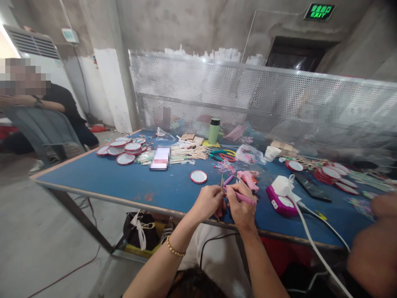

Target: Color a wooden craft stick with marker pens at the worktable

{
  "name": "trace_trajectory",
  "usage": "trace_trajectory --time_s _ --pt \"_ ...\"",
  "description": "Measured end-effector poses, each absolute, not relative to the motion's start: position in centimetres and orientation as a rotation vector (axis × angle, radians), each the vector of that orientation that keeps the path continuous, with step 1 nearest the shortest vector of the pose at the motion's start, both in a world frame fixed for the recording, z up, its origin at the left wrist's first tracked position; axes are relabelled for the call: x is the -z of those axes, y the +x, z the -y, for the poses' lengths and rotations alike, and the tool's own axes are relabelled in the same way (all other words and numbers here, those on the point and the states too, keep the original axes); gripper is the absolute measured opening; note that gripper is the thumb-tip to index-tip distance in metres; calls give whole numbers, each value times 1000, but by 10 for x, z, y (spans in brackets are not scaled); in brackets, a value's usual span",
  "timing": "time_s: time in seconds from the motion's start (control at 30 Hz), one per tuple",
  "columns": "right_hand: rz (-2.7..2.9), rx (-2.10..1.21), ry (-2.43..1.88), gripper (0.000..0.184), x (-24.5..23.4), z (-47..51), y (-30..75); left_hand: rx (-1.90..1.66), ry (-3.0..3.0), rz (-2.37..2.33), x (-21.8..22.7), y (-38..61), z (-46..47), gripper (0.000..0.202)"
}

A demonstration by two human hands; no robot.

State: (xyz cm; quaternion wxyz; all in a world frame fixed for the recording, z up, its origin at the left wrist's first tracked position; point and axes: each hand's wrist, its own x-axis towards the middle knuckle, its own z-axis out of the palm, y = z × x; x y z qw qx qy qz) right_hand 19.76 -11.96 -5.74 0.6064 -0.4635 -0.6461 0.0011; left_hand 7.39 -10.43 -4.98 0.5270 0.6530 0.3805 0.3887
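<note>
In front of me at the table edge, my left hand (pixel 208 202) is closed, its fingertips pinching a thin upright stick (pixel 222 180) with a greenish end. My right hand (pixel 242 209) grips a pinkish-purple pen-shaped tool (pixel 245 198), its tip close to my left fingertips. What lies between the fingertips is too small to make out. Just beyond the hands lie another purple pen-like piece (pixel 228 180) and a pink glue gun (pixel 248 179). A round red-rimmed disc (pixel 199 177) with a pale face rests on the blue table (pixel 173 191), left of them.
Red-rimmed discs (pixel 125 159) are piled at the left, with a phone (pixel 160 152) beside wooden sticks (pixel 194 153). Behind are pliers (pixel 221 155) and a green bottle (pixel 214 131). A purple power strip (pixel 281 203) trails cables at right, near another person's arm (pixel 376 248).
</note>
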Motion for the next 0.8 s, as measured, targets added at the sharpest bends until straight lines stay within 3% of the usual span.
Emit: trace_trajectory --time_s 0.8 --pt "1487 -8 -1087 24 59 119 199 -919 1548 -913 50 74 103 23"
